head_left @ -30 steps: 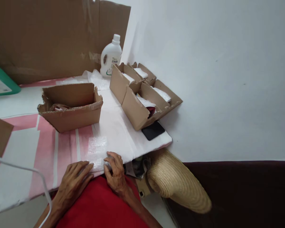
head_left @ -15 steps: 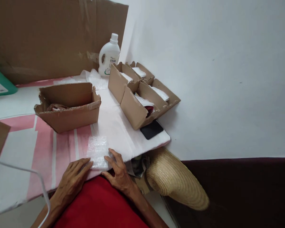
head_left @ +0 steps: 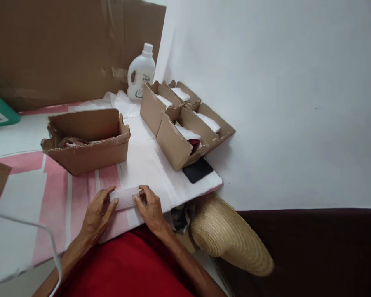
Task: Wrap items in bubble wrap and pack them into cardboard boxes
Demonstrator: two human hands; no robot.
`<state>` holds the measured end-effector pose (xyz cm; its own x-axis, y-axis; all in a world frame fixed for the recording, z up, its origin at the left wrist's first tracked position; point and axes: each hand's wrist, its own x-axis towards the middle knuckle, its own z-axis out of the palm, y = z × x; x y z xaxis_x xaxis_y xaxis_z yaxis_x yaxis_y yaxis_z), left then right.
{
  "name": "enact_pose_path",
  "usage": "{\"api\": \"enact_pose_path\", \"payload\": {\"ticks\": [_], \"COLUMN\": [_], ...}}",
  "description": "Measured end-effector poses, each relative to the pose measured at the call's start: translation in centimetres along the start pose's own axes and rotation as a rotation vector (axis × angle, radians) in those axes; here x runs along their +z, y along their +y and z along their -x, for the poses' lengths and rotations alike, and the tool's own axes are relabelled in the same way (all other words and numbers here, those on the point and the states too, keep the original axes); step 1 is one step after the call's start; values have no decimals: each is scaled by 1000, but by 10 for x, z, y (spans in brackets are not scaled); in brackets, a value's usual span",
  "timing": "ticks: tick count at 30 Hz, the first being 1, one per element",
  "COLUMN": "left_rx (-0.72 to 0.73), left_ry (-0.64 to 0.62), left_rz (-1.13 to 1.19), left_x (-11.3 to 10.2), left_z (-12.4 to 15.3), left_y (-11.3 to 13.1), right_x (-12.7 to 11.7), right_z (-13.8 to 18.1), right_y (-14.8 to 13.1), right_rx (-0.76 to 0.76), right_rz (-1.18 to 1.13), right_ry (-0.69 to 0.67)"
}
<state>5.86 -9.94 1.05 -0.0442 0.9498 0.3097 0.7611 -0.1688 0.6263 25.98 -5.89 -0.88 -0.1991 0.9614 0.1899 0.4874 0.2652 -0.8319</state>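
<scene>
A narrow roll of bubble wrap (head_left: 124, 198) sits near the front edge of the table, between my two hands. Thumb and fingers of my left hand (head_left: 97, 212) grip its left end. At the right end my right hand (head_left: 149, 206) pinches it the same way. Whether anything is wrapped inside is hidden. Beyond the hands stands an open cardboard box (head_left: 86, 159) with something in thin wrapping inside, only partly visible.
Several small cardboard boxes (head_left: 173, 148) holding bubble-wrapped items stand against the wall, beside a black phone (head_left: 198, 170). Behind are a white jug (head_left: 142, 74) and loose plastic wrap (head_left: 123, 104). A straw hat (head_left: 228, 235) hangs low right; a white cable (head_left: 24, 222) crosses at left.
The bubble wrap lay flat and longer; now it is folded or rolled into a narrow strip, farther from the table edge. Both hands have moved forward and closed on its ends.
</scene>
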Motion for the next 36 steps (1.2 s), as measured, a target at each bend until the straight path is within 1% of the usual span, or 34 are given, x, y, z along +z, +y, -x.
{"api": "enact_pose_path", "payload": {"ticks": [2,3,4,5,7,9,11,13,15,18,22,25,28,30,32,34,35,36], "left_rx": [107,176,246,310,393,410,403,389,374,406,523,520,498,517,537,472,430,389], "left_ry": [97,102,69,10,-99,-142,-147,-148,-144,-126,-67,-29,65,169,291,439,506,569], "left_rz": [-109,-165,-220,-271,-366,-434,-463,-462,-437,-384,-316,-201,-137,-163,-199,-199,-188,-172], "left_x": [6,8,11,13,19,25,28,30,29,24,15,0,-32,-60,-90,-116,-125,-131], "left_z": [3,7,10,15,22,27,29,28,24,14,-3,-19,-43,-66,-89,-108,-114,-117], "left_y": [1,2,4,5,6,4,0,-5,-10,-18,-23,-12,12,29,41,47,47,45], "right_x": [5,6,7,8,7,6,4,2,-1,-5,-8,-15,-35,-52,-64,-67,-64,-59], "right_z": [-4,-5,-6,-6,-4,-1,4,10,13,11,-3,-20,-47,-75,-109,-148,-167,-186], "right_y": [4,5,4,3,-1,-5,-5,0,8,18,17,-2,-40,-74,-107,-134,-145,-153], "right_rx": [12,5,-11,-38,-143,-292,-400,-428,-426,-470,-605,-673,-709,-780,-865,-931,-958,-984], "right_rz": [16,35,63,104,216,318,372,394,413,428,476,483,394,319,291,315,352,407], "right_ry": [18,24,39,64,106,79,-25,-127,-184,-221,-187,-136,-51,21,91,150,147,108]}}
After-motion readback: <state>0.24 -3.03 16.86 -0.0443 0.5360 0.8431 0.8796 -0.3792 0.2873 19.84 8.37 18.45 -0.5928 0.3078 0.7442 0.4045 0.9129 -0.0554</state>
